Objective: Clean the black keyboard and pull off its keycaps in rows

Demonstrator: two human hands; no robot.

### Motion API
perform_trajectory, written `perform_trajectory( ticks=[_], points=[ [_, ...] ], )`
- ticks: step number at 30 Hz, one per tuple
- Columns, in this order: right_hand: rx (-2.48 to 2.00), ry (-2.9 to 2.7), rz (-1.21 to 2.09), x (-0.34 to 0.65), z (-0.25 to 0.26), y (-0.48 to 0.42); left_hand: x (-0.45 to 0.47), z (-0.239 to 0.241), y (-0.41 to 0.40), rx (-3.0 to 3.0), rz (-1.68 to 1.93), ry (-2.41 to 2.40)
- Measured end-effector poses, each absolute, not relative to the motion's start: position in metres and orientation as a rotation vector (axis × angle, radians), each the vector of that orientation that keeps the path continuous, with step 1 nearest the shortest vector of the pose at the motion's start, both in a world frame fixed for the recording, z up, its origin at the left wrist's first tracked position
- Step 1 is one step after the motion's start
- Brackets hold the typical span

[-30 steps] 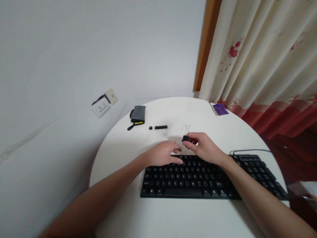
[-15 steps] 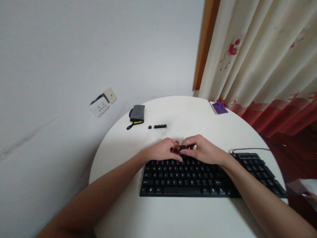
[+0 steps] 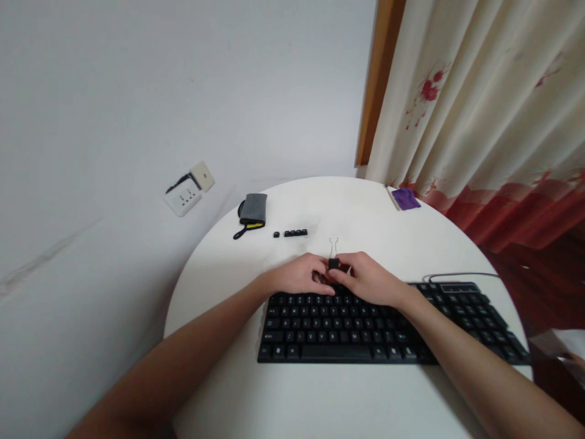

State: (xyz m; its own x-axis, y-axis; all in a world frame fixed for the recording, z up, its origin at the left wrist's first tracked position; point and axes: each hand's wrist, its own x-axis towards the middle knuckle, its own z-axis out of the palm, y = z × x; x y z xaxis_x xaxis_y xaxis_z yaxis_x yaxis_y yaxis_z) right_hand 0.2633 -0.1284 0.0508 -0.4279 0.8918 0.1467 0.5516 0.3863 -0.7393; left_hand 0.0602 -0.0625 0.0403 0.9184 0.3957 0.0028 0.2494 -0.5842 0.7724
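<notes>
My right hand [image 3: 367, 278] pinches the black block of what looks like a wire keycap puller [image 3: 333, 263] between thumb and fingers. Its two thin wires point up and curl at the tips. My left hand [image 3: 301, 274] lies close against it on the left, fingers bent and thumb apart, with a gap between them. Its fingertips are at the block's side; whether they press on it I cannot tell. Both hands are over the top row of a black keyboard [image 3: 336, 351], hiding part of that row.
Several loose black keycaps [image 3: 295, 233] stand in a row, with a single keycap [image 3: 276, 234] to their left. A grey pouch [image 3: 253, 208] lies at the table's back left, a purple cloth [image 3: 406, 199] at the back right. The keyboard cable [image 3: 461, 274] runs off right.
The keycap puller has come up more plainly into view, its wires now pointing upward above the fingers. My right hand has shifted slightly left; my left hand has barely moved.
</notes>
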Motion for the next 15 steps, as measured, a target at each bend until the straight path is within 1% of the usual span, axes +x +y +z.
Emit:
perform_trajectory(
  ticks=[3, 5, 11, 13, 15],
  points=[
    [-1.303, -2.068, 0.773, 0.259, 0.044, -0.126, 0.061, 0.040, -0.063, 2.232, 0.241, 0.437],
    [-1.301, -2.051, 0.790, 0.259, 0.043, -0.125, 0.061, 0.039, -0.063, 2.225, 0.243, 0.441],
    [-1.029, -2.228, 0.965, 0.271, 0.057, -0.132, 0.060, 0.042, -0.062, 2.195, 0.221, 0.445],
    [-0.999, -2.270, 0.923, 0.271, 0.060, -0.134, 0.060, 0.043, -0.062, 2.185, 0.226, 0.416],
    [-1.067, -2.254, 0.840, 0.269, 0.060, -0.134, 0.060, 0.043, -0.062, 2.177, 0.232, 0.419]
  ],
)
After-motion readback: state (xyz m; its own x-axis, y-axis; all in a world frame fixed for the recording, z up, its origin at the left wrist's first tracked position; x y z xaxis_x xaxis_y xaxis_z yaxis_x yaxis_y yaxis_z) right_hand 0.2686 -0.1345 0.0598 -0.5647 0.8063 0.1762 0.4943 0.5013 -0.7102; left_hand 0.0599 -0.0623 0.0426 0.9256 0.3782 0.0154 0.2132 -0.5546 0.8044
